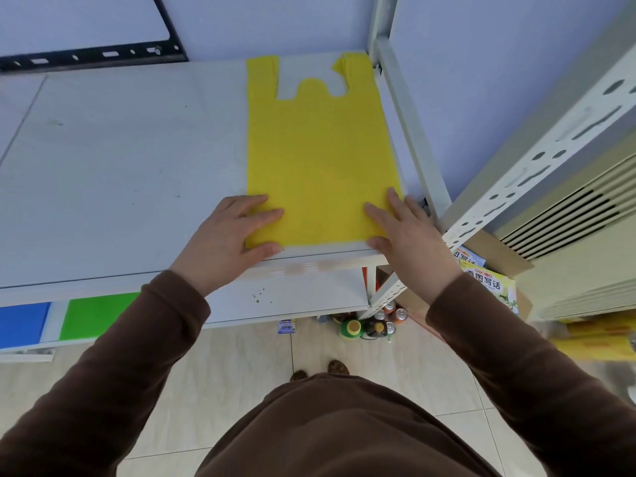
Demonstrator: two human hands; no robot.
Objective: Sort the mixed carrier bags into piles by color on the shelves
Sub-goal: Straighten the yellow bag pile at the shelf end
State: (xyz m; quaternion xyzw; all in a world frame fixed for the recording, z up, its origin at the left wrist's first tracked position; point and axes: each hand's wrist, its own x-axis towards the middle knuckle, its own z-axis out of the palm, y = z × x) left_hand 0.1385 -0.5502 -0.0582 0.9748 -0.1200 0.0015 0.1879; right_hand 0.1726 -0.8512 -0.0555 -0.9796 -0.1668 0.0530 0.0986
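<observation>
Blue bag (22,323) cut by left edge; green bag (98,313) part-hidden.

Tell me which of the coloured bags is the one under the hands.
The yellow bag, flat on the top shelf with the left hand and right hand pressing its near corners. The green bag and blue bag lie untouched on the shelf below.

A yellow booklet (490,287) on the floor by the shelf's right post bears the Chinese characters 看图写话, partly cut off; another booklet (468,256) behind it shows 写话.
</observation>
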